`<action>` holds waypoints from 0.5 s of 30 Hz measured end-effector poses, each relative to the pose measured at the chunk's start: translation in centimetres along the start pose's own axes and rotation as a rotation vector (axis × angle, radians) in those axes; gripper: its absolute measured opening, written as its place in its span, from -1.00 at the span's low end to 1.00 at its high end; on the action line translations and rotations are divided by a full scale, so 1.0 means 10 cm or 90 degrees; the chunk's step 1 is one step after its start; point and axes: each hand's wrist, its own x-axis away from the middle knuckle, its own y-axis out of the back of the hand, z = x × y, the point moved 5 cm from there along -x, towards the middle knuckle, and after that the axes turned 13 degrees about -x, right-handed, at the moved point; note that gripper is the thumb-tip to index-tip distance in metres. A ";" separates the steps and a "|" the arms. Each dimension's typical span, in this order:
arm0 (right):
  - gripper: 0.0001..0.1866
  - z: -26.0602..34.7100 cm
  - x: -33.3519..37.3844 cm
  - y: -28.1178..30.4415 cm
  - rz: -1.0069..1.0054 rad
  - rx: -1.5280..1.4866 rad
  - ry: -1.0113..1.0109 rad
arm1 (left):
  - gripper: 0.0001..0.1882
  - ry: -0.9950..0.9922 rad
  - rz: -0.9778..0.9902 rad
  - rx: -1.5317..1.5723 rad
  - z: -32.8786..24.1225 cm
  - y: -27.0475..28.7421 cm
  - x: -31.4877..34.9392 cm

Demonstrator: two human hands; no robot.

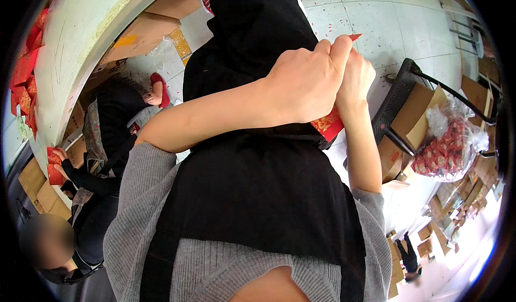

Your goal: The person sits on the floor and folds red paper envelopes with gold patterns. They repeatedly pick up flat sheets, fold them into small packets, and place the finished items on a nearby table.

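Both my hands meet in front of my black apron, holding a red paper envelope (329, 124) with gold print. My left hand (303, 81) wraps over it from the left, thumb up at the top red corner. My right hand (356, 81) grips the same envelope from the right side. Most of the envelope is hidden by my fingers; only its top tip and lower corner show.
A white table (80, 38) curves along the left with red envelopes (24, 76) on it. A seated co-worker (91, 183) handles red envelopes (54, 165) at its edge. A black cart (398, 103) with cardboard boxes and a clear bag of red items (449, 146) stands on the right.
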 end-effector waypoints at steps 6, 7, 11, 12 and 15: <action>-0.70 0.00 -0.09 -0.01 -0.001 0.048 0.007 | -0.42 0.022 -0.009 -0.007 0.06 0.05 -0.05; -0.70 -0.03 -0.10 -0.02 0.008 0.069 -0.001 | -0.43 0.028 -0.005 -0.004 0.08 0.05 -0.07; -0.67 -0.08 -0.15 0.12 0.009 0.063 0.016 | -0.45 -0.022 0.016 -0.015 0.29 0.18 -0.17; -0.57 -0.04 -0.18 0.19 0.122 0.012 -0.138 | -0.47 -0.060 -0.004 -0.018 0.33 0.24 -0.17; -0.30 0.01 -0.01 0.29 -0.056 -0.287 -0.007 | -0.49 -0.123 0.023 -0.033 0.44 0.27 -0.08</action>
